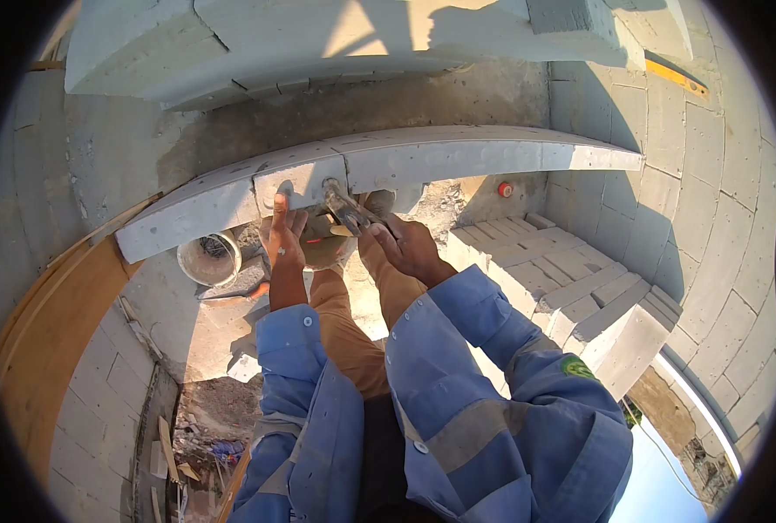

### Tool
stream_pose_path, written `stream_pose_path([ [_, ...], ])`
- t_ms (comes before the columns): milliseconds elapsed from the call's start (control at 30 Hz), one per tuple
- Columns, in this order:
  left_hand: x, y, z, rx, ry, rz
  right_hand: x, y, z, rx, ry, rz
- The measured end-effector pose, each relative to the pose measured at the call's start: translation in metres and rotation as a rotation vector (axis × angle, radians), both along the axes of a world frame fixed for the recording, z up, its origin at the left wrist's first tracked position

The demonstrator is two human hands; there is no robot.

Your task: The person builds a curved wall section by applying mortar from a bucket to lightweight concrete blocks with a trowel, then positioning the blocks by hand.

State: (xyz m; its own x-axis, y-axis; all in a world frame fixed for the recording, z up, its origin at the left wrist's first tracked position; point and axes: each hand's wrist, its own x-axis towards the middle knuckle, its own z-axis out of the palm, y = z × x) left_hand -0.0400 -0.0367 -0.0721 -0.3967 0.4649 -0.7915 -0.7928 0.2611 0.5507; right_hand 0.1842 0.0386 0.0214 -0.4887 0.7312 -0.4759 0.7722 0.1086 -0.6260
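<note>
Grey block wall, pale block row, stacked blocks

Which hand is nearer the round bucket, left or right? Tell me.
Left. The left hand is just right of the bucket in the picture; the right hand, gripping a tool, is farther right.

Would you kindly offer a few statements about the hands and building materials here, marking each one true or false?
1. The right hand grips a tool. True.
2. The left hand is clenched into a fist. False: its fingers are extended, by a pale block.
3. The bucket stands to the right of both hands. False: it is to their left.
4. Stacked blocks are on the person's right. True.
5. The sleeves are red. False: they are blue.
</note>
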Motion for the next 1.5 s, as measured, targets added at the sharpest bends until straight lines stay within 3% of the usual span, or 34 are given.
stream_pose_path([
  [67, 0.005, -0.002, 0.004, -0.022, 0.017, 0.006, -0.002, -0.004, 0.019, -0.054, 0.029, -0.010],
  [167, 0.003, -0.001, 0.008, -0.025, 0.007, -0.002, -0.005, -0.014, 0.022, 0.128, 0.401, -0.057],
  [200, 0.004, -0.001, 0.007, -0.069, 0.024, 0.001, -0.005, -0.015, 0.019, 0.137, 0.415, -0.040],
  [233, 0.005, -0.002, 0.007, -0.064, 0.011, -0.004, -0.005, -0.014, 0.010, 0.143, 0.402, -0.043],
  [300, 0.003, 0.001, 0.011, -0.010, 0.016, -0.006, -0.007, -0.011, -0.008, 0.014, 0.018, -0.044],
  [433, 0.002, 0.003, 0.016, -0.008, 0.016, -0.022, -0.013, -0.017, 0.003, -0.095, 0.114, -0.125],
  [567, 0.002, 0.001, 0.008, -0.078, 0.016, 0.007, -0.010, -0.023, 0.004, 0.049, 0.334, -0.119],
  [600, 0.002, -0.001, 0.010, -0.078, 0.011, 0.005, -0.009, -0.022, 0.002, 0.039, 0.135, -0.097],
  [700, 0.000, 0.004, 0.013, -0.048, -0.006, -0.017, -0.013, -0.015, -0.002, -0.021, 0.039, -0.105],
  [1067, 0.006, -0.008, 0.000, -0.026, -0.007, -0.099, -0.003, -0.027, -0.028, -0.019, 0.208, -0.149],
  [1167, 0.006, -0.001, 0.014, -0.056, -0.004, -0.118, -0.008, -0.018, -0.005, -0.053, 0.216, -0.149],
  [1233, 0.014, 0.003, 0.013, -0.183, 0.118, -0.049, 0.011, -0.020, -0.010, -0.123, 0.295, -0.182],
  [1267, 0.018, 0.004, 0.005, -0.193, 0.159, -0.027, 0.005, -0.020, 0.002, -0.127, 0.509, -0.237],
  [1300, 0.019, 0.003, -0.001, -0.194, 0.187, -0.012, -0.002, -0.025, 0.007, 0.029, 0.628, -0.275],
  [1367, 0.013, -0.001, 0.004, -0.166, 0.141, -0.057, 0.026, -0.013, -0.002, 0.222, 0.552, 0.132],
  [1433, 0.007, 0.000, 0.005, -0.124, 0.086, -0.125, 0.020, -0.009, -0.008, 0.232, 0.469, 0.136],
  [1467, 0.007, 0.000, 0.004, -0.219, 0.205, -0.145, 0.012, -0.009, -0.005, 0.245, 0.370, 0.117],
  [1500, 0.013, 0.000, 0.002, -0.310, 0.315, -0.174, 0.003, -0.007, -0.005, 0.022, 0.061, 0.019],
])
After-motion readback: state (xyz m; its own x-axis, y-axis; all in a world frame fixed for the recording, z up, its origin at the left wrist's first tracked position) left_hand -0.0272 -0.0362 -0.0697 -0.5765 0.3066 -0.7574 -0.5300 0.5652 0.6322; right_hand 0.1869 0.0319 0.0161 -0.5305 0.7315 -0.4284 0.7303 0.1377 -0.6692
